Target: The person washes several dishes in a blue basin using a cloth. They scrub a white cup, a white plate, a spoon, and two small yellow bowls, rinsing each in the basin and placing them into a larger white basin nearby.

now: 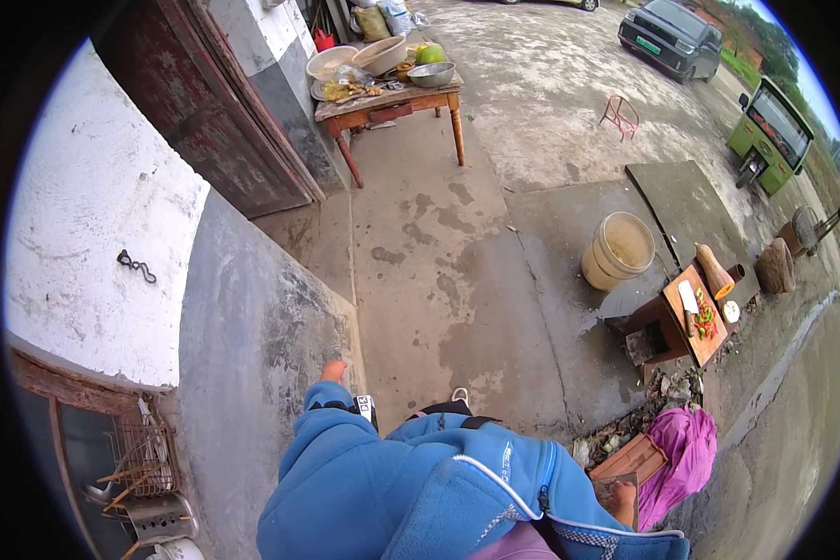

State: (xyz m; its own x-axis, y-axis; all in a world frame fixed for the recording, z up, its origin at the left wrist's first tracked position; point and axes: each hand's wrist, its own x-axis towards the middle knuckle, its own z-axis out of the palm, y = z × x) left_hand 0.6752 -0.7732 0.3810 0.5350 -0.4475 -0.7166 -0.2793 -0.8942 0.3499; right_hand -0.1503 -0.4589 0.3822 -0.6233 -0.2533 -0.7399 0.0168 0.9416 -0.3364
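Observation:
My left hand (334, 371) hangs beside the grey lower part of the wall (252, 336), below a blue fleece sleeve; nothing shows in it, but its fingers are mostly hidden. At the lower right, my right hand (623, 500) appears past the jacket's edge, over or beside bricks (630, 460) and a pink cloth or plastic sheet (679, 455). Whether it touches them is unclear. Farther right, a wooden cutting board (721, 343) bears a cleaver (688, 297), chopped red and green peppers (705, 318), and a cut squash (714, 273).
A cream plastic bucket (602, 262) stands on wet concrete left of the board. A wooden table (364, 115) with basins stands ahead by a wooden door (203, 98). Beyond are a red metal frame (621, 117), a dark car (668, 38) and a green three-wheeler (770, 143). Rubble lies at right.

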